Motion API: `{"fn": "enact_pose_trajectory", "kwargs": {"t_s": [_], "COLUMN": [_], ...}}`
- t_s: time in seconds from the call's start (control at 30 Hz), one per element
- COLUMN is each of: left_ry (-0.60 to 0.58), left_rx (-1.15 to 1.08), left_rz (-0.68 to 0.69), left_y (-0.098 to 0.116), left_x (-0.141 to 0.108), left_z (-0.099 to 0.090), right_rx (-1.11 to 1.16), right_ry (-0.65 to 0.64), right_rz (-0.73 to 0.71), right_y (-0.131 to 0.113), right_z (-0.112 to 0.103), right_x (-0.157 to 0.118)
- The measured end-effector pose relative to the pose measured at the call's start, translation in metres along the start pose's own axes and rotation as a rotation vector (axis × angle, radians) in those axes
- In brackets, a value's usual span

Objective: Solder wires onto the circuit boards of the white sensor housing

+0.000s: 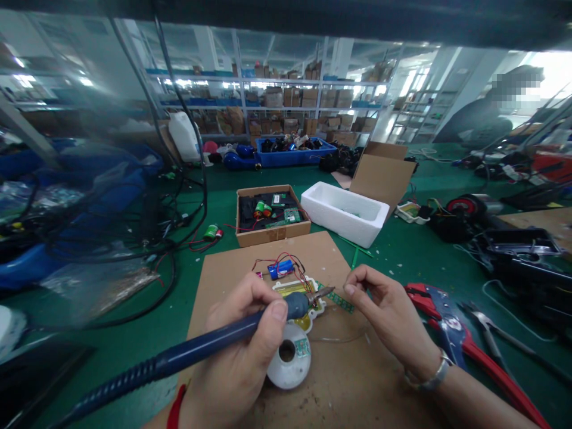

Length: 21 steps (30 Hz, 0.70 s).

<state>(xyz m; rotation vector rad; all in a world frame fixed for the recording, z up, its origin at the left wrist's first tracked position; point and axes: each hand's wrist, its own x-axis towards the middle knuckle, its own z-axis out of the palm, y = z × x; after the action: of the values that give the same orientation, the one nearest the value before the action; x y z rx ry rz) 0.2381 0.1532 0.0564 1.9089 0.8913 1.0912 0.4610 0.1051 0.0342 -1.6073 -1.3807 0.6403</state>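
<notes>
My left hand [241, 339] is shut around the dark blue handle of a soldering iron [210, 341], whose metal tip points at a white and yellow device [290, 289]. Just right of that tip, a strip of green circuit board [339, 301] lies close to my loosely curled right hand [384, 316], which holds nothing visible. A small blue battery [280, 269] with red and black wires rests beyond the device. Under my left hand sits a white solder spool [288, 363] with a small green board [302, 348] on it. All of this lies on a brown cardboard sheet [232, 280].
Beyond the sheet are a cardboard tray of electronics [272, 214] and a white foam box [344, 211]. Red-handled cutters [447, 333] and steel pliers [487, 339] lie to the right. Black cables tangle on the left. A person [478, 122] stands at the back right.
</notes>
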Motion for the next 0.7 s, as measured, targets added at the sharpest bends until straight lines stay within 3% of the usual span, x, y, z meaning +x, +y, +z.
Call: {"fn": "enact_pose_trajectory", "kwargs": {"t_s": [0.7], "left_ry": [0.017], "left_rx": [-0.011], "left_rz": [0.010], "left_y": [0.0027], "left_x": [-0.0002], "left_z": [0.0008], "right_rx": [0.026], "right_ry": [0.006], "right_rz": [0.002], "right_y": [-0.0004], "right_z": [-0.0002], "right_x": [-0.0004]}}
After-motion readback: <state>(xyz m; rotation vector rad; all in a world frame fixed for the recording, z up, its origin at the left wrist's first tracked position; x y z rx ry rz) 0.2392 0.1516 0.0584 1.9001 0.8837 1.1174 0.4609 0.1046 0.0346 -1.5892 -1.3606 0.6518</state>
